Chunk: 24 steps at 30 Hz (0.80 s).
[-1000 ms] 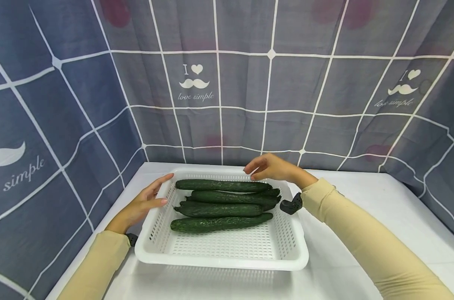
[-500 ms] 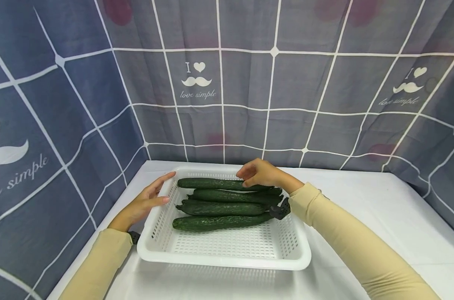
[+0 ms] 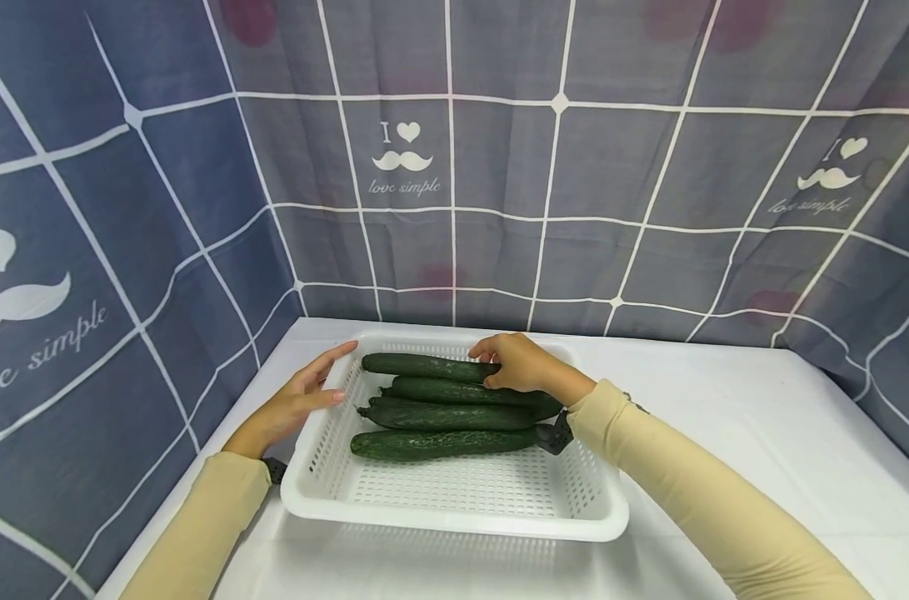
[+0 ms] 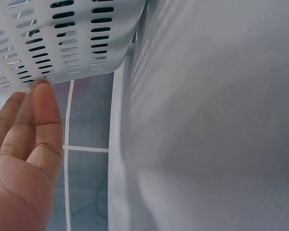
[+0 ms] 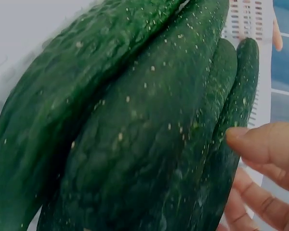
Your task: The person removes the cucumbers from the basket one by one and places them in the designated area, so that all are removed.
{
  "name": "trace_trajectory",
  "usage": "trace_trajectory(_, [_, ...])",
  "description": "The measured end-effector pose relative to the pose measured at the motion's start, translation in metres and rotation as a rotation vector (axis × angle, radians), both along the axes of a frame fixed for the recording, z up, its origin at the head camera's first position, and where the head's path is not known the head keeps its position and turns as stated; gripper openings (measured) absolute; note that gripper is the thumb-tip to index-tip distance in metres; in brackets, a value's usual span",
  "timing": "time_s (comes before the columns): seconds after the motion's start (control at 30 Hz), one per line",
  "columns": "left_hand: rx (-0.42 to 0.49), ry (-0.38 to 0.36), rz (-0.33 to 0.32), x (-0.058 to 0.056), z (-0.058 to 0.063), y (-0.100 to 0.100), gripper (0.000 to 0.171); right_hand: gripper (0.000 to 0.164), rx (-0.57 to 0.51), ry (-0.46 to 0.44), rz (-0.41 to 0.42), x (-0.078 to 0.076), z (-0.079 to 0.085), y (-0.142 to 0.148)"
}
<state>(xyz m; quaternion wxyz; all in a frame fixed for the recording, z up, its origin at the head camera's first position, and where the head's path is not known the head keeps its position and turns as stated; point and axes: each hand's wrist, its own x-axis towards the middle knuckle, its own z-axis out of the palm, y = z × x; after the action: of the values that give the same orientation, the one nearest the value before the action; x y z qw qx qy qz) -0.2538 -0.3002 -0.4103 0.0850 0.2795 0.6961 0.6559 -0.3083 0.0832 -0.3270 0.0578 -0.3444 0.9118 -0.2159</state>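
Dark green cucumbers lie side by side in a white perforated basket (image 3: 454, 523). My right hand (image 3: 525, 364) reaches over the right side of the basket and grips the rearmost cucumber (image 3: 427, 367) near its right part. In the right wrist view the thumb (image 5: 265, 142) presses that cucumber's near side, and the curled fingers sit on its far side. Three more cucumbers show plainly: a second (image 3: 454, 389), a third (image 3: 454, 417) and the front one (image 3: 442, 444). My left hand (image 3: 292, 408) rests at the basket's left rim, fingers extended; in the left wrist view its fingertips meet the outer wall.
The basket stands on a white-covered table (image 3: 724, 433). A grey-blue curtain (image 3: 491, 167) with white grid lines hangs behind the table and along both sides. A dark wrist device (image 3: 555, 433) on the right arm covers the front cucumber's right end.
My right hand has come down and left from above the basket's rear rim onto the rearmost cucumber and now grips it. The left hand stays at the left rim; the view has shifted slightly.
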Motion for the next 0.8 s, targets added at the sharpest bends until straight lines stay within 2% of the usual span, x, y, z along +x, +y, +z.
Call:
trace_trajectory(0.2, [0.001, -0.007, 0.006, 0.0, 0.001, 0.0, 0.074, 0.042, -0.011, 0.014, -0.048, 0.001, -0.004, -0.005])
trace_trajectory(0.43, [-0.032, 0.004, 0.031, 0.001, 0.001, 0.002, 0.075, 0.045, -0.028, 0.006, -0.057, 0.003, -0.007, -0.005])
trace_trajectory(0.6, [-0.031, 0.011, 0.027, 0.001, 0.002, 0.002, 0.074, 0.043, -0.009, 0.081, -0.054, 0.005, -0.011, -0.01])
trace_trajectory(0.8, [-0.024, 0.009, 0.017, 0.001, 0.003, 0.002, 0.073, 0.041, 0.014, 0.146, -0.114, 0.01, -0.013, -0.016])
